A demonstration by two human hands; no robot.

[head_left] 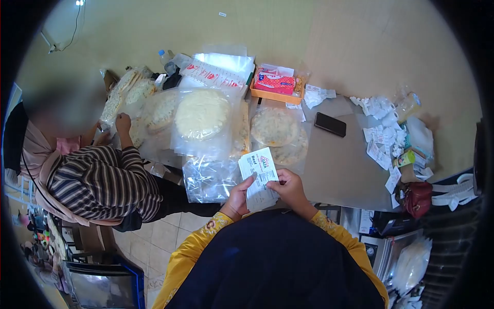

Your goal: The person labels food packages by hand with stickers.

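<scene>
Your left hand (pixel 239 198) closes on the printed labels (pixel 259 167) at one edge; your right hand (pixel 290 188) pinches the other, leaving "Beef" uncovered, over the tabletop's (pixel 337 175) near edge, beside bagged pizzas (pixel 275 126).

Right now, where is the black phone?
In the head view, the black phone lies on the table, right of the orange tray, beyond the right hand.

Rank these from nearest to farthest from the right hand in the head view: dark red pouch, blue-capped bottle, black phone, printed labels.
1. Printed labels: touching the right hand, to its left.
2. Black phone: ahead, slightly right.
3. Dark red pouch: off to the right.
4. Blue-capped bottle: far ahead, to the left.
</scene>
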